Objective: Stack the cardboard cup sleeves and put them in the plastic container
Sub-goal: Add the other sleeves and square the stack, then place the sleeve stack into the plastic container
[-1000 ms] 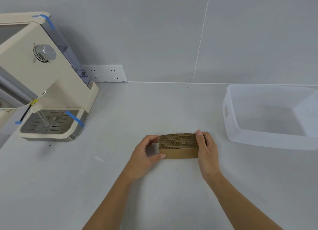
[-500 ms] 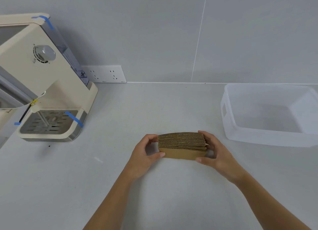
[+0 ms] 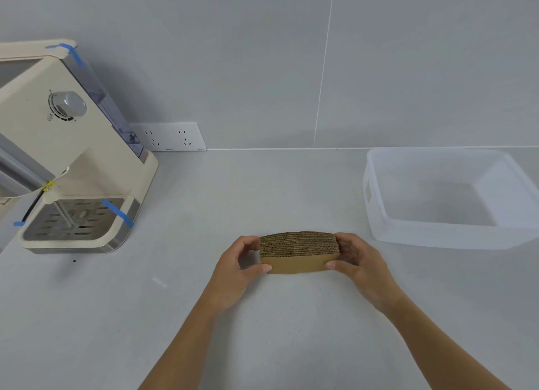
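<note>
A stack of brown cardboard cup sleeves [image 3: 299,251] stands on edge on the grey counter, its ridged edges facing up. My left hand [image 3: 236,268] grips its left end, thumb in front and fingers behind. At the right end my right hand [image 3: 360,263] holds the stack the same way. The clear plastic container [image 3: 379,214] stands to the right, a short way from the stack, with nothing inside it.
A cream coffee machine [image 3: 73,156] with blue tape strips and a metal drip tray fills the left side. A white double socket [image 3: 172,137] sits low on the grey wall behind. The counter [image 3: 262,331] runs to the wall.
My right hand has turned from gripping over the top of the stack's right end to holding it from the side, thumb in front. The stack has been squared up and stays in place.
</note>
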